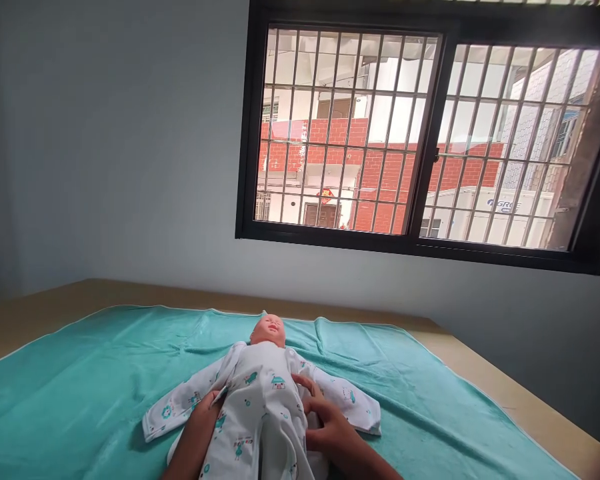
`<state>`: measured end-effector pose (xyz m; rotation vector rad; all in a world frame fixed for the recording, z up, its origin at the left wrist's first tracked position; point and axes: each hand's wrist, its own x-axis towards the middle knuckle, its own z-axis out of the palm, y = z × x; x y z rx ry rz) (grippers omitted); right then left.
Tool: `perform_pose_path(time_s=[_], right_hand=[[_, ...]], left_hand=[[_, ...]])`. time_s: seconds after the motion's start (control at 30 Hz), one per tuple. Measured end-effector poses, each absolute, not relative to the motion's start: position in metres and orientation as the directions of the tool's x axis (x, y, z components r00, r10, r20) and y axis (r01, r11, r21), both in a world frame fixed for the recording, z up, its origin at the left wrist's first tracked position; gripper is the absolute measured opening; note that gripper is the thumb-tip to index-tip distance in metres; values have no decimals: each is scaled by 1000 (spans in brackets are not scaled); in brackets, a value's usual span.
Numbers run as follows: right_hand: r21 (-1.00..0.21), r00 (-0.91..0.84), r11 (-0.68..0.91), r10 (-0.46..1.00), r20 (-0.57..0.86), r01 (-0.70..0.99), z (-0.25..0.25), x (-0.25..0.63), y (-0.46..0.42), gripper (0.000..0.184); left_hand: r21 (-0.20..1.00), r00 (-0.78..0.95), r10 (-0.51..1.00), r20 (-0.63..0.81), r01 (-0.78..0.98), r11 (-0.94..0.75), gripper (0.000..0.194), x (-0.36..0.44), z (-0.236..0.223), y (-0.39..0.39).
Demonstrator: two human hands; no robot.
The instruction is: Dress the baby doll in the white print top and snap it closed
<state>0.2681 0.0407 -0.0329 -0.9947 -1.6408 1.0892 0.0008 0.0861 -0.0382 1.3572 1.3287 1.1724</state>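
A baby doll (269, 331) lies on its back, its head toward the wall. It wears a white printed top, one sleeve (347, 395) spread to each side. White baby pants (260, 393) with green prints cover the front of its body up to the chest. My left hand (203, 419) pinches the cloth at the left edge of the pants, fingertips partly hidden. On the other side, my right hand (326, 421) touches the right edge of the pants with curved fingers, thumb and fingers apart. The doll's lower part runs out of view.
A teal blanket (105, 373) with some wrinkles lies under the doll on a tan tabletop (460, 353). The table's far edge meets a grey wall (130, 167). Above it is a dark-framed window (325, 230) with metal bars.
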Motion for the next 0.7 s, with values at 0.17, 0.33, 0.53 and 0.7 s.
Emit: perform_pose_path(time_s=[0.17, 0.33, 0.53, 0.7], right_hand=[[-965, -134, 259, 956, 261, -36, -36, 261, 48, 36], [-952, -34, 187, 979, 201, -243, -38, 258, 48, 41], [-946, -5, 121, 992, 128, -300, -51, 264, 59, 38], [-973, 21, 144, 990, 142, -179, -56, 266, 63, 35]], left_hand=[[995, -5, 996, -90, 40, 90, 51, 7, -30, 76], [953, 83, 982, -172, -239, 187, 53, 13, -38, 72], [989, -29, 998, -47, -140, 43, 40, 10, -36, 78], [998, -121, 993, -12, -69, 4, 33, 10, -44, 79]])
